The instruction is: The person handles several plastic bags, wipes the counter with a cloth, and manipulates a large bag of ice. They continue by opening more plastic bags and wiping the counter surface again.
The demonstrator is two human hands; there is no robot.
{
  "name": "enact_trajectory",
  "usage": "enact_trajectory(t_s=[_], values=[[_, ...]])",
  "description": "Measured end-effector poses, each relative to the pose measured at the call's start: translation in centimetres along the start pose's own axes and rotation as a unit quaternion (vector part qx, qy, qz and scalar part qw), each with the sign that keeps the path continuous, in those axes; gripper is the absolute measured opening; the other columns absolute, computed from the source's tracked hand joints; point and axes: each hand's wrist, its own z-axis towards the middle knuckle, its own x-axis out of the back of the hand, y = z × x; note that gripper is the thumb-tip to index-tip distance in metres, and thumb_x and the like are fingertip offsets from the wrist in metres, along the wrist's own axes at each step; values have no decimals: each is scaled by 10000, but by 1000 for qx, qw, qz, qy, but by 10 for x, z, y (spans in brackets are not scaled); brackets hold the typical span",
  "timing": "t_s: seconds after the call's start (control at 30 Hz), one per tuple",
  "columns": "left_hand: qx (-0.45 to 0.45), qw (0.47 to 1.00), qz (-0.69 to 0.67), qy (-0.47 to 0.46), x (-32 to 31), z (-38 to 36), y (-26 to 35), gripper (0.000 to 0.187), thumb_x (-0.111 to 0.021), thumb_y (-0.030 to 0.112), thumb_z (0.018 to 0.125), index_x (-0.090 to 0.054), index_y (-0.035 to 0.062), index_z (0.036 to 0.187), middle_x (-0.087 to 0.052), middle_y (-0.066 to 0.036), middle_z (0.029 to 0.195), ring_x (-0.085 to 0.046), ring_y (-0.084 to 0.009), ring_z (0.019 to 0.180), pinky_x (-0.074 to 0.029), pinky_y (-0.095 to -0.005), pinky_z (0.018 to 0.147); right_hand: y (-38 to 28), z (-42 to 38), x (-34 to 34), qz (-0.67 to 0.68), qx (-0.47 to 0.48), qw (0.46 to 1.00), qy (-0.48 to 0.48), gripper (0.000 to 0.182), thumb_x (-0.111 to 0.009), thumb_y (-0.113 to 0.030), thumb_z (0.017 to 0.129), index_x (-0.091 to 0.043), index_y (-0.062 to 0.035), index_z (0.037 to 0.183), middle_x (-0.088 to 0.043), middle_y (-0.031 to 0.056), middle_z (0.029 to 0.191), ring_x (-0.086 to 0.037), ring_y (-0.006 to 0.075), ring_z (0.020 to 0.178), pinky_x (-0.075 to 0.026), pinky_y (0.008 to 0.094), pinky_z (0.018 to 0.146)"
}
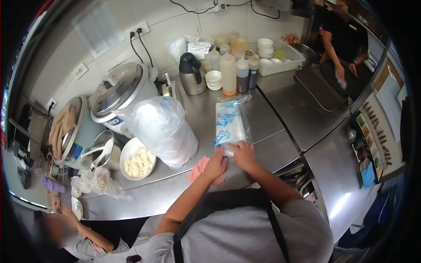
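Note:
A flat clear plastic package (230, 122) with blue print and white contents lies on the steel counter in front of me. My left hand (215, 164) grips its near left corner, fingers curled against the plastic. At the near right end, my right hand (242, 153) has its fingers closed on the same package. Fingertips of both hands are partly hidden by the plastic and knuckles. Beneath my left hand and wrist is a crumpled pink cloth (199, 170). A big bulging clear plastic bag (164, 131) stands left of the package.
Left are a white bowl of pale food (139, 162), a large cooker (120, 92) and a pot with ladles (105, 151). Behind stand a thermos jug (191, 74), squeeze bottles (228, 74) and small bowls (213, 80). Co-workers are at lower left and upper right, beside brown trays (320, 87).

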Motion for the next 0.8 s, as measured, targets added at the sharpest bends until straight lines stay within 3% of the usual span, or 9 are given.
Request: enact_trajectory(t_s=[0.1, 0.17, 0.3, 0.4, 0.47, 0.53, 0.6, 0.7, 0.8], values=[[0, 1000, 8, 30, -5, 1, -2, 557, -498, 100, 729, -266, -33, 1218, -366, -250, 1172, -496, -281, 860, -369, -307, 824, 4, 0, -2, 0, -14, 999, -38, 126, -550, -135, 625, -598, -171, 736, -482, 28, 795, -467, 216, 798, -340, 372, 695], [68, 993, -97, -13, 5, 0, 6, 575, -508, 94, 724, -257, -9, 1232, -385, -239, 1158, -490, -284, 888, -358, -300, 838, 4, 3, -1, 13, -53, 997, -57, 111, -557, -120, 616, -604, -165, 705, -488, 32, 813, -467, 216, 815, -337, 372, 712], [205, 955, -207, -51, 29, -1, 38, 623, -552, 88, 679, -283, 59, 1240, -430, -196, 1123, -477, -279, 943, -352, -308, 850, -14, 4, 30, 115, 46, 990, 63, 140, -605, -114, 581, -616, -155, 714, -487, 49, 845, -466, 230, 810, -351, 357, 700], [15, 982, -156, 106, 13, -1, 28, 559, -573, 87, 653, -384, 76, 1179, -433, -199, 1116, -496, -292, 895, -419, -303, 738, -36, 9, 41, 176, 143, 973, 49, 186, -626, -110, 567, -600, -137, 750, -484, 65, 891, -468, 247, 826, -352, 360, 723], [-156, 984, 70, 55, -8, 0, -28, 410, -558, 107, 650, -503, 74, 1055, -489, -174, 1042, -498, -306, 897, -405, -322, 769, -40, 4, 29, 245, 151, 957, 37, 329, -637, -120, 559, -552, -111, 877, -480, 85, 930, -468, 262, 856, -348, 368, 759], [-3, 988, -94, 122, 16, -6, 14, 285, -520, 125, 679, -552, 38, 949, -521, -167, 983, -490, -312, 921, -383, -331, 808, -35, -4, 21, 281, 103, 954, 30, 482, -645, -139, 553, -479, -96, 1004, -465, 103, 973, -456, 277, 905, -341, 373, 796], [21, 986, -105, 130, 17, -8, 2, 236, -478, 105, 715, -549, 18, 922, -529, -167, 951, -497, -301, 896, -388, -331, 790, -29, -5, 20, 302, 58, 951, 11, 586, -646, -159, 552, -409, -97, 1084, -441, 114, 1020, -433, 288, 963, -333, 372, 824], [18, 980, -134, 149, 45, -10, 30, 186, -432, 87, 753, -545, -1, 870, -526, -166, 917, -505, -293, 847, -393, -327, 757, -15, -6, 20, 192, 100, 974, -69, 677, -651, -156, 538, -350, -101, 1142, -411, 134, 1066, -403, 300, 1009, -318, 377, 858], [51, 971, -125, 197, 53, -13, 42, 177, -401, 92, 789, -536, -15, 835, -532, -145, 872, -511, -259, 803, -395, -317, 719, -21, 3, 23, 198, 92, 973, -71, 705, -651, -147, 528, -339, -92, 1157, -399, 135, 1082, -383, 305, 1032, -311, 374, 871]])
